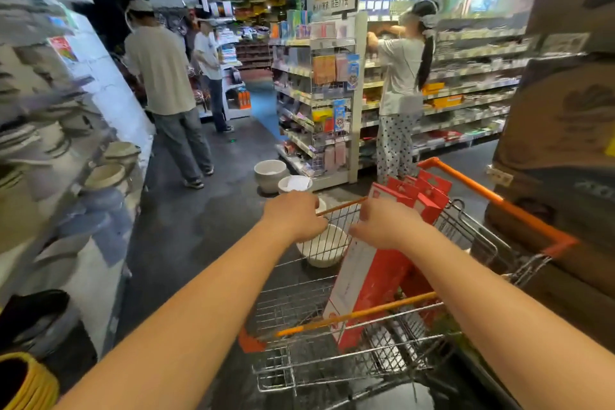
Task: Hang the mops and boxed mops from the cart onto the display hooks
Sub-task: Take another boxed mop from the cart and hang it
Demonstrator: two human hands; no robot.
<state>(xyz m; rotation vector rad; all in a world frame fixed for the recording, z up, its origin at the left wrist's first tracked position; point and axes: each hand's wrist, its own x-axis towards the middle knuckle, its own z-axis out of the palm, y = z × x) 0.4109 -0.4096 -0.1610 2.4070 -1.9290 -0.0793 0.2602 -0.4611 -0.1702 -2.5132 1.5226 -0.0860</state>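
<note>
Shelf at far left is blurred; stock unreadable. My left grip (294, 218) is curled over the cart rim (346, 204), fingertips hidden behind the knuckles. A white basin (324, 261) sits just past the wire, and a shove could knock it. My right grip (386, 225) pinches the top edge of the leaning boxed mop (356, 276), which is in the basket. Lifted crooked, it may snag the wire or tip the red boxes (429, 193) behind. I can't make out any display hooks or loose mops.

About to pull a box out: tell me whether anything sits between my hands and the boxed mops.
Nothing visible does. The right hand grips the top edge of the nearest boxed mop; the left hand holds the cart rim beside it.
</note>
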